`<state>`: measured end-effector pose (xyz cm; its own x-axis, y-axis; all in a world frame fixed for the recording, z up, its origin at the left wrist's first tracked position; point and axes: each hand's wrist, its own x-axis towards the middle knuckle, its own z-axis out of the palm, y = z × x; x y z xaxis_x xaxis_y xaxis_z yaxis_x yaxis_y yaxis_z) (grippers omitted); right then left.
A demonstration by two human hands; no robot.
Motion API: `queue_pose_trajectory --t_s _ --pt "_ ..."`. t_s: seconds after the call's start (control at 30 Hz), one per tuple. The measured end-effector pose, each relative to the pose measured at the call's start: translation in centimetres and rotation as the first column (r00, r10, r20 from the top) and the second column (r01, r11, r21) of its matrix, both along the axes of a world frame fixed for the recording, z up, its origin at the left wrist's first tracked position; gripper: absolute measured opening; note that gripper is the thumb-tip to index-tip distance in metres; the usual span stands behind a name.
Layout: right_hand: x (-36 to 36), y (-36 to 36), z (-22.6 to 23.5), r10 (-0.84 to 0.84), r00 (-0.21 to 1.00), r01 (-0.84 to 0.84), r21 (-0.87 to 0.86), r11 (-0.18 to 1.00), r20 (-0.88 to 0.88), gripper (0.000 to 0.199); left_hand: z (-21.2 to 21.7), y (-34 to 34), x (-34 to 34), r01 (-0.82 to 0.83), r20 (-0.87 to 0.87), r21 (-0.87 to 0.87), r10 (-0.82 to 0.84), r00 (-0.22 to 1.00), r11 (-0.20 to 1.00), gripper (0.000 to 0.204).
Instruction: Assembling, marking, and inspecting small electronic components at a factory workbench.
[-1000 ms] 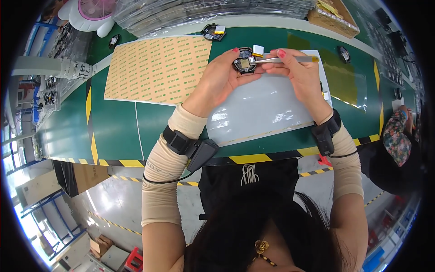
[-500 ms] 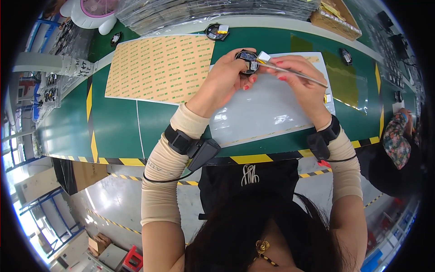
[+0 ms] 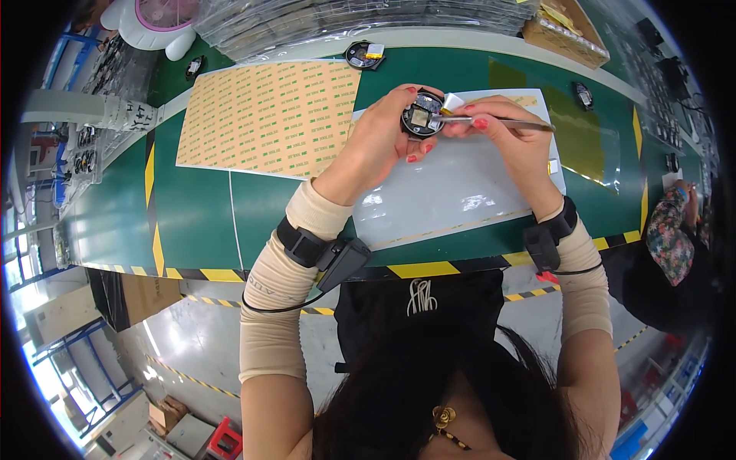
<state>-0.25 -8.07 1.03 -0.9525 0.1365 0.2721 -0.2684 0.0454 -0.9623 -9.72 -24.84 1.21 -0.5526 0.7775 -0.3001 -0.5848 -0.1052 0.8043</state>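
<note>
My left hand (image 3: pixel 383 138) grips a small round black device (image 3: pixel 420 120) with its inside showing, held above a white mat (image 3: pixel 452 192). My right hand (image 3: pixel 510 134) holds thin metal tweezers (image 3: pixel 498 120) whose tips pinch a small silver part with a yellow tab (image 3: pixel 451 103) at the device's right edge. Both hands meet over the far part of the mat.
A tan sheet of adhesive pads (image 3: pixel 268 115) lies left of the mat on the green conveyor belt (image 3: pixel 115 222). Another round device (image 3: pixel 363 54) sits farther back. A small black part (image 3: pixel 583 96) lies at right. Another person's patterned sleeve (image 3: pixel 667 230) is at the right edge.
Both hands have shifted slightly along the mat. The tweezers now lie nearly level, with their tips at the device's edge rather than slanting off to the right.
</note>
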Motion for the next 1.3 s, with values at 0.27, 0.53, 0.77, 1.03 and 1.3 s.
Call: queue_pose_trajectory --t_s 0.27,0.53,0.77,1.03,1.3 --pt "-0.2 0.3 -0.3 0.030 0.997 -0.024 0.091 0.996 -0.075 0.016 0.1 0.0 0.2 -0.003 -0.052 -0.026 0.001 0.999 1.000 0.036" --pt "-0.2 0.7 0.4 0.101 0.972 -0.044 -0.259 0.965 0.212 0.018 -0.6 -0.2 -0.2 0.050 -0.004 0.066 -0.050 0.999 0.997 0.036" --pt "-4.0 10.4 2.4 -0.688 0.695 0.492 -0.561 0.666 -0.207 0.021 -0.5 -0.2 -0.2 0.037 0.103 0.134 -0.051 0.993 0.990 0.041" --pt "-7.2 11.2 3.2 -0.487 0.638 0.767 0.436 0.471 -0.596 0.023 -0.6 0.0 -0.5 0.049 0.148 0.204 -0.081 0.986 0.978 0.043" --pt "-2.6 1.7 0.7 0.180 0.961 0.074 0.826 0.559 -0.208 0.037 0.5 -0.1 0.0 0.063 -0.031 0.016 -0.063 0.998 0.998 0.035"
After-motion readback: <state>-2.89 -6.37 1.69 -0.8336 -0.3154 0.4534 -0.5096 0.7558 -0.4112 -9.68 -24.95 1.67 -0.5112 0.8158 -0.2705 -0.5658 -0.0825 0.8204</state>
